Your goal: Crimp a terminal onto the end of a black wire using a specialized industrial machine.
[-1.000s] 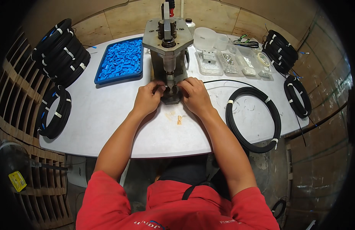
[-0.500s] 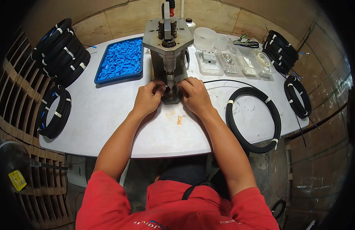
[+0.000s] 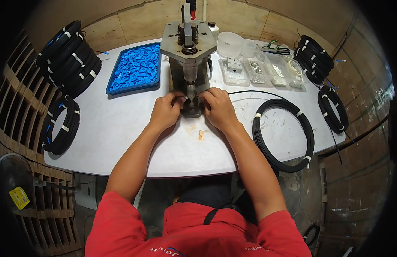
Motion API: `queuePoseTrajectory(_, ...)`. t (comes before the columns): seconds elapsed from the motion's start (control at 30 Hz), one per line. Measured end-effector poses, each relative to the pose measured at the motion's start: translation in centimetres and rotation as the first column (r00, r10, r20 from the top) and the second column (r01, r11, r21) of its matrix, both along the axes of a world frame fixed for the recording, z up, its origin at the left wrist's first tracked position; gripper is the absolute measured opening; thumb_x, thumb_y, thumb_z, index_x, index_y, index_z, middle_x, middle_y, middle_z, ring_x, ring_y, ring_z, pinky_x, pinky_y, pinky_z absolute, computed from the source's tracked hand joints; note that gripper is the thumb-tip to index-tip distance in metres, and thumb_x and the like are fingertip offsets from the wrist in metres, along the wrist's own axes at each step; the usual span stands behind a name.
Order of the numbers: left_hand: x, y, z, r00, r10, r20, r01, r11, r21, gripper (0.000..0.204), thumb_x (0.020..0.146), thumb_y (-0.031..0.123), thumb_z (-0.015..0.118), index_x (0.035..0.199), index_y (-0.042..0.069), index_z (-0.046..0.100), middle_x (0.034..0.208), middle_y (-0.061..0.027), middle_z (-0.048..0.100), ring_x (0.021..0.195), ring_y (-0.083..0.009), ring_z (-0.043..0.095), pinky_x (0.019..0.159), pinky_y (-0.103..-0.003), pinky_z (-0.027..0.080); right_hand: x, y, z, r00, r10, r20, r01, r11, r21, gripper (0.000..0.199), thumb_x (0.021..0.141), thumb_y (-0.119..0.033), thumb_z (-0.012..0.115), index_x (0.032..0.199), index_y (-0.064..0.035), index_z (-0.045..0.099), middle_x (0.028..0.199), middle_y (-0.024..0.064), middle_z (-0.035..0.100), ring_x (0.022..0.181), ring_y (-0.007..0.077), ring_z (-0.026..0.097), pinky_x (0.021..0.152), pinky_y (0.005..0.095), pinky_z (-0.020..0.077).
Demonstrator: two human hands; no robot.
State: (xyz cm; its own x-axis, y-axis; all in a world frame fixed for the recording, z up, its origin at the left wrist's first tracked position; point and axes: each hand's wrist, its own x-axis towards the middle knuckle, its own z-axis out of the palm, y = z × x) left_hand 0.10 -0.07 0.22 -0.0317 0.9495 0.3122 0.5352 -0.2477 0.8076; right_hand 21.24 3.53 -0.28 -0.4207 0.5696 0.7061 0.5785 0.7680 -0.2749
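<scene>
A grey metal bench press (image 3: 170,45) stands at the middle of the table, its plunger (image 3: 190,73) pointing down at a small die. Both my hands meet at that die, one on each side. On its left, my left hand (image 3: 165,109) is closed in a pinch; whatever sits between the fingertips is too small to make out. My right hand (image 3: 220,108) pinches at the right side of the die, closed on a black cable (image 3: 250,91). This cable runs behind the hand to a tied black cable coil (image 3: 257,137) lying on the right.
A blue tray (image 3: 134,89) full of small blue parts lies left of the press. Cable coils (image 3: 72,60) are stacked at the far left, others (image 3: 315,55) at the far right. Clear boxes (image 3: 236,80) of small parts and a white tub (image 3: 229,44) stand behind the right hand.
</scene>
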Motion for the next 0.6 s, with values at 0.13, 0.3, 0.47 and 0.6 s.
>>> queuePoseTrajectory(0.13,0.05,-0.03,-0.04,1.0,-0.003,0.015,0.002,1.0,0.003,0.02,0.096,0.007,0.06,0.11,-0.003,0.071,0.091,-0.0124,0.077,0.077,-0.0186,0.074,0.073,-0.032,0.057,-0.13,0.08,-0.07,1.0,-0.006,-0.002,0.006,1.0,0.017,0.026,0.077,0.001,0.068,0.101,-0.0086,0.07,0.097,0.0073,0.064,0.093,0.0292,0.062,0.082,0.0407,0.0447)
queuePoseTrajectory(0.3,-0.03,0.01,-0.13,1.0,-0.007,0.003,0.007,1.0,0.019,0.02,0.096,0.007,0.06,0.11,-0.003,0.071,0.09,-0.0121,0.077,0.076,-0.0182,0.074,0.073,-0.031,0.056,-0.15,0.1,-0.07,1.0,-0.015,0.012,0.015,1.0,0.017,0.026,0.076,0.002,0.068,0.1,-0.0088,0.069,0.097,0.0073,0.064,0.092,0.0293,0.062,0.082,0.0408,0.0445)
queuePoseTrajectory(0.47,0.02,0.03,-0.16,1.0,-0.003,0.007,0.002,1.0,0.03,0.02,0.096,0.008,0.061,0.109,-0.002,0.072,0.09,-0.0119,0.077,0.077,-0.0177,0.074,0.072,-0.031,0.056,-0.13,0.11,-0.11,1.0,-0.011,0.001,0.011,1.0,0.029,0.026,0.076,0.002,0.068,0.1,-0.0089,0.069,0.097,0.0074,0.064,0.092,0.0293,0.062,0.082,0.0408,0.0445)
queuePoseTrajectory(0.6,0.05,-0.08,-0.07,1.0,0.018,0.005,-0.018,1.0,0.022,0.02,0.095,0.009,0.063,0.11,-0.002,0.072,0.088,-0.0119,0.077,0.076,-0.0172,0.074,0.073,-0.031,0.056,-0.13,-0.06,0.07,1.0,-0.014,0.005,0.014,1.0,0.012,0.027,0.076,0.003,0.068,0.1,-0.0085,0.069,0.096,0.0079,0.064,0.093,0.0296,0.062,0.083,0.0406,0.0454)
